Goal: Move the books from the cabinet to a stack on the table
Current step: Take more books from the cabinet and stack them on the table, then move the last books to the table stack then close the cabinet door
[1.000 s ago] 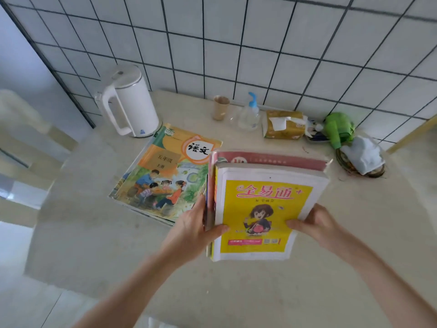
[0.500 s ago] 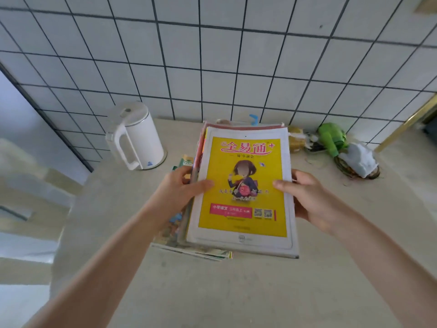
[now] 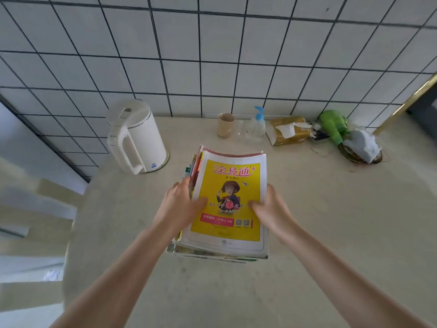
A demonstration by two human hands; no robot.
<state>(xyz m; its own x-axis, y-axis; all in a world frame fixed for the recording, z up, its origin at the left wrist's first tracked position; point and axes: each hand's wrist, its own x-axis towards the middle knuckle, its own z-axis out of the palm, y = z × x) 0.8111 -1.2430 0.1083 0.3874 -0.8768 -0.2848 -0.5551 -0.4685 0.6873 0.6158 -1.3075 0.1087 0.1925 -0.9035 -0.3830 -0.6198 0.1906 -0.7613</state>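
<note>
Bright even daylight, soft shadows, wide-angle edge warp, slight motion blur

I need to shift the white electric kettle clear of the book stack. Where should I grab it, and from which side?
Take the white electric kettle by its looped handle, coming from the near side. The handle faces the camera and stands open, while the smooth rounded body offers little purchase and the stack of books crowds its right.

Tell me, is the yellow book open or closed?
Closed. The yellow book lies flat on the stack with only its front cover showing.
</note>
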